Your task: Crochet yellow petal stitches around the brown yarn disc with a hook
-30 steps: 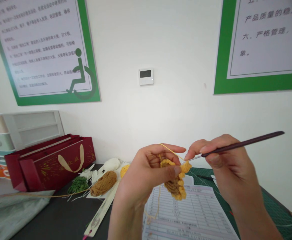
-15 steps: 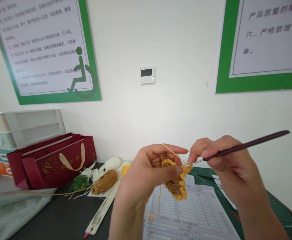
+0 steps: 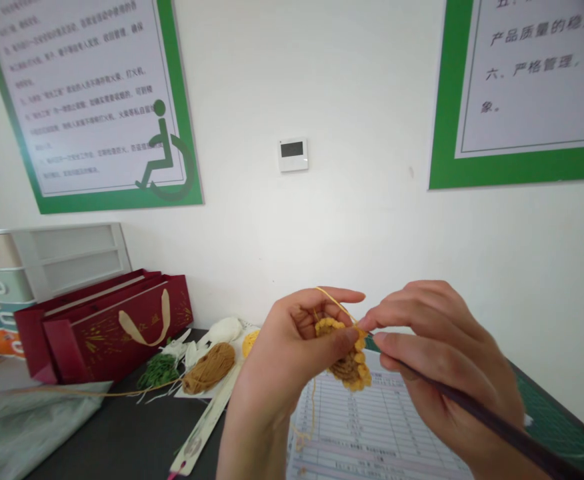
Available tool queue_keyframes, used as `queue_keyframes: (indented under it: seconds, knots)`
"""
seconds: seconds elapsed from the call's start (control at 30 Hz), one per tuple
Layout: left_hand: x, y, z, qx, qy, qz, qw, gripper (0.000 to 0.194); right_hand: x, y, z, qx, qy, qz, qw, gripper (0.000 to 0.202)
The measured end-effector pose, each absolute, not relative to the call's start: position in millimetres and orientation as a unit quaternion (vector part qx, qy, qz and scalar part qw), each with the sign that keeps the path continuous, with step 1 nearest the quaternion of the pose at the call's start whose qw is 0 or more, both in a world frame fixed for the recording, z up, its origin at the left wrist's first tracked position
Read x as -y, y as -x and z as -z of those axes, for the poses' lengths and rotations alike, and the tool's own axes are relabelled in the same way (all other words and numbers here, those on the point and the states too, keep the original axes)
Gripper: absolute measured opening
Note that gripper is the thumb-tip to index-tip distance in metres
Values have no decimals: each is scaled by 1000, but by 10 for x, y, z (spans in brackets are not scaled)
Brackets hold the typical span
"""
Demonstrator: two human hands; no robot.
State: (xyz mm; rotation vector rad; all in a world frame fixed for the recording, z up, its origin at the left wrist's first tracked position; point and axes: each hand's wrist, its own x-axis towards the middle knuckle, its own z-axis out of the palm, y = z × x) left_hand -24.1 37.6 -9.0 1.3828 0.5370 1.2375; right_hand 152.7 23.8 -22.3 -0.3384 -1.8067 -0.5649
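A small crocheted piece (image 3: 348, 367), brown in the middle with a scalloped yellow edge, is pinched between the thumb and fingers of my left hand (image 3: 297, 347). Yellow yarn (image 3: 333, 298) runs over my raised left index finger down to the piece's edge. My right hand (image 3: 442, 360) grips a crochet hook (image 3: 477, 408) with a dark handle, which slants down to the lower right. The hook's tip is at the yellow edge, mostly hidden by my right fingers. A loose strand of yarn hangs below the piece.
Printed sheets (image 3: 372, 433) lie under my hands, with a green cutting mat (image 3: 547, 407) to the right. At left are a brown yarn skein (image 3: 209, 368), green yarn (image 3: 159, 371), a bookmark-like strip (image 3: 205, 427), dark red gift bags (image 3: 117, 327) and a drawer unit (image 3: 2, 287).
My right hand has turned, so the hook's handle swings from pointing up-right to pointing down-right. Its fingers are closer to the crocheted piece. My left hand shifts slightly left, still holding the piece.
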Motion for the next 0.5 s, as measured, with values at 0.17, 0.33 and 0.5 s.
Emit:
queue_keyframes:
  seconds: [0.17, 0.33, 0.5]
  knots:
    - [-313, 196, 82, -224, -574, -570, 544, 44, -294, -1487, 281, 736, 147, 276, 600, 26]
    - [-259, 132, 64, -224, -564, -591, 531, 61, -393, -1533, 420, 714, 135, 172, 665, 39]
    - [-242, 25, 54, -226, -507, -612, 563, 82, -440, -1462, 529, 672, 116, 124, 721, 44]
